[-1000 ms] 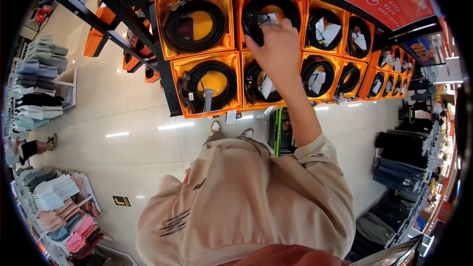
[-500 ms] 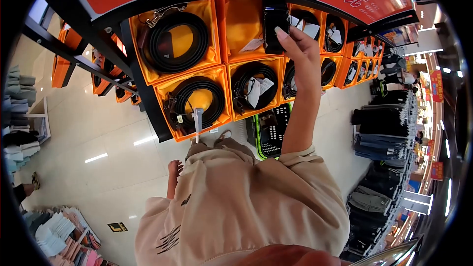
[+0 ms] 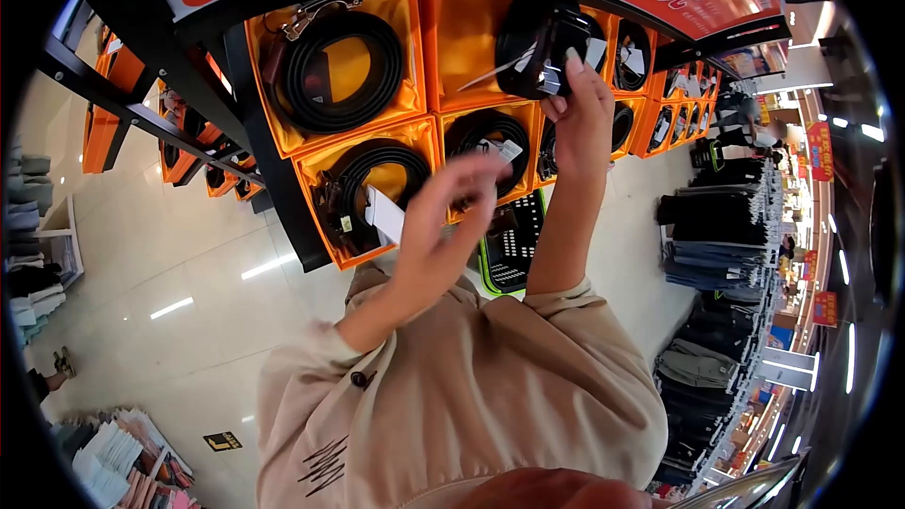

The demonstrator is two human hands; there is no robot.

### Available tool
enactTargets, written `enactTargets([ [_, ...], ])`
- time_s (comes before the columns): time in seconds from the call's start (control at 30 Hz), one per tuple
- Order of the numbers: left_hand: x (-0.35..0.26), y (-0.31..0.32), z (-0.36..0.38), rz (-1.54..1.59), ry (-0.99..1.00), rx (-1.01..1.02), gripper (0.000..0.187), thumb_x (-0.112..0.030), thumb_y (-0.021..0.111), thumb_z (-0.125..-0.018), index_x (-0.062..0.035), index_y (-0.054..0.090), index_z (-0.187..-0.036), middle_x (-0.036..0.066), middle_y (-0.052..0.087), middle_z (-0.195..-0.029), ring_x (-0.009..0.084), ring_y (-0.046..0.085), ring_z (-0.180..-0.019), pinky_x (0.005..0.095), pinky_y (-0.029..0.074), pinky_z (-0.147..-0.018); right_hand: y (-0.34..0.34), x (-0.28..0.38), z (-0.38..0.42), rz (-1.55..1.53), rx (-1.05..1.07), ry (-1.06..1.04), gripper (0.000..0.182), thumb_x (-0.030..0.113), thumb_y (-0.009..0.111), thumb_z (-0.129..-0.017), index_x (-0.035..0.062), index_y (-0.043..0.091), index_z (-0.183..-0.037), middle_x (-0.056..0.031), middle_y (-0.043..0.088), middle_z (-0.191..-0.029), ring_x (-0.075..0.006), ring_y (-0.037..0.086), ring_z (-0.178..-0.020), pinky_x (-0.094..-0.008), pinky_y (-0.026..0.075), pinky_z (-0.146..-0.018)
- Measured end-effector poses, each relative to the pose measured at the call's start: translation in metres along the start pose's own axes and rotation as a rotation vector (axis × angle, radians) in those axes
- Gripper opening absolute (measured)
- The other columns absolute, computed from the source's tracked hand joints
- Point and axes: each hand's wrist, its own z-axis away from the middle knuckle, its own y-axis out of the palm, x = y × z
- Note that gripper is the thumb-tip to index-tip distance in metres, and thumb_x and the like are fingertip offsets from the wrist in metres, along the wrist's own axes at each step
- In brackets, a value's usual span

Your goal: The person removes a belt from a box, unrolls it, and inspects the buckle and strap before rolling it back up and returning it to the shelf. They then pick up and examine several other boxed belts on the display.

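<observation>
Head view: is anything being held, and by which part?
The right hand holds a coiled black belt by the near right edge of its coil; the blurred left hand appears empty.

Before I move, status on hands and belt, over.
Right hand gripping coiled black belt. Left hand open, blurred, nothing visible in it. Left hand partly hides a lower boxed belt.

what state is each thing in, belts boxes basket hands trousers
held belt: coiled, gripped
right hand: closed on it
left hand: open, blurred
boxed belts: coiled
boxes: open
basket: partly hidden, contents unclear
trousers: hanging
</observation>
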Motion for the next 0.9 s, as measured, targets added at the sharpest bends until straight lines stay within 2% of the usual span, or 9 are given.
enactTargets([
  [0.07, 0.001, 0.029, -0.03, 0.002, 0.133, -0.31, 0.031, -0.005, 0.055, -0.093, 0.0034, 0.051, -0.123, 0.012, 0.061, -0.117, 0.0179, 0.056, -0.111, 0.0322, 0.043, -0.096, 0.003, 0.005, 0.002, -0.131, -0.058, 0.016, 0.02, 0.023, 0.059, -0.094, 0.004, 0.064, -0.1, 0.0035, 0.06, -0.078, -0.0025, 0.039, -0.055, -0.0199, 0.029, -0.049],
  [0.17, 0.011, 0.047, -0.057, -0.185, 0.361, -0.334, 0.047, -0.011, 0.057, -0.093, 0.0019, 0.043, -0.136, 0.018, 0.052, -0.132, 0.0287, 0.048, -0.124, 0.0386, 0.035, -0.105, 0.008, 0.016, 0.011, -0.093, -0.123, 0.091, 0.028, 0.031, 0.059, -0.092, 0.0063, 0.063, -0.103, 0.0039, 0.061, -0.078, -0.0028, 0.037, -0.054, -0.0197, 0.027, -0.048],
  [0.23, 0.013, 0.054, -0.067, -0.322, 0.298, -0.263, 0.055, -0.014, 0.056, -0.094, 0.0008, 0.036, -0.143, 0.019, 0.046, -0.138, 0.0323, 0.041, -0.13, 0.0404, 0.03, -0.108, 0.01, 0.016, 0.016, -0.038, -0.083, 0.057, 0.029, 0.033, 0.06, -0.092, 0.0049, 0.064, -0.101, 0.0037, 0.063, -0.078, -0.0017, 0.039, -0.053, -0.0178, 0.029, -0.048],
  [0.37, 0.009, 0.06, -0.074, 0.079, 0.067, -0.181, 0.053, -0.015, 0.051, -0.098, 0.0021, 0.034, -0.145, 0.012, 0.056, -0.116, 0.0166, 0.056, -0.098, 0.029, 0.046, -0.087, 0.014, 0.02, 0.031, 0.08, -0.053, 0.033, 0.032, 0.032, 0.054, -0.098, 0.0016, 0.064, -0.103, 0.0026, 0.059, -0.074, -0.0026, 0.043, -0.054, -0.0193, 0.035, -0.045],
  [0.4, 0.014, 0.059, -0.079, 0.03, 0.179, -0.221, 0.05, -0.014, 0.048, -0.099, 0.0016, 0.034, -0.145, 0.006, 0.058, -0.105, 0.0088, 0.052, -0.081, 0.0229, 0.047, -0.074, 0.015, 0.022, 0.033, 0.061, -0.044, 0.028, 0.036, 0.034, 0.051, -0.099, 0.0003, 0.062, -0.105, 0.0019, 0.057, -0.073, -0.0036, 0.043, -0.055, -0.0199, 0.035, -0.045],
  [0.63, 0.007, 0.052, -0.077, 0.334, 0.079, -0.114, 0.048, -0.023, 0.04, -0.104, -0.0044, 0.032, -0.148, 0.001, 0.059, -0.098, 0.0056, 0.05, -0.074, 0.0213, 0.045, -0.068, 0.016, 0.023, 0.034, -0.03, 0.013, -0.027, 0.049, 0.039, 0.042, -0.102, -0.0063, 0.059, -0.107, -0.0019, 0.05, -0.069, -0.0075, 0.044, -0.06, -0.0229, 0.038, -0.045],
  [0.73, 0.007, 0.052, -0.077, 0.341, 0.109, -0.098, 0.048, -0.024, 0.04, -0.104, -0.0045, 0.032, -0.148, 0.001, 0.059, -0.097, 0.0058, 0.05, -0.074, 0.021, 0.045, -0.067, 0.014, 0.023, 0.034, -0.044, 0.066, -0.037, 0.044, 0.036, 0.043, -0.102, -0.0049, 0.059, -0.107, -0.0009, 0.049, -0.069, -0.0075, 0.042, -0.06, -0.0237, 0.037, -0.044],
  [0.83, 0.013, 0.048, -0.077, 0.329, 0.13, -0.086, 0.048, -0.022, 0.039, -0.105, -0.0058, 0.031, -0.148, 0.001, 0.059, -0.1, 0.0049, 0.049, -0.074, 0.0205, 0.044, -0.068, 0.017, 0.023, 0.034, 0.032, 0.093, -0.066, 0.031, 0.026, 0.057, -0.096, -0.0038, 0.058, -0.104, -0.0001, 0.054, -0.072, -0.0062, 0.047, -0.063, -0.0213, 0.04, -0.05],
  [0.9, 0.018, 0.048, -0.076, 0.243, 0.101, -0.139, 0.046, -0.019, 0.038, -0.105, -0.0083, 0.03, -0.149, 0.001, 0.058, -0.106, 0.0042, 0.051, -0.079, 0.0194, 0.044, -0.073, 0.036, 0.023, 0.036, 0.38, -0.038, -0.176, 0.025, 0.013, 0.071, -0.085, -0.0029, 0.058, -0.1, 0.0004, 0.059, -0.076, -0.004, 0.053, -0.067, -0.0179, 0.043, -0.058],
])
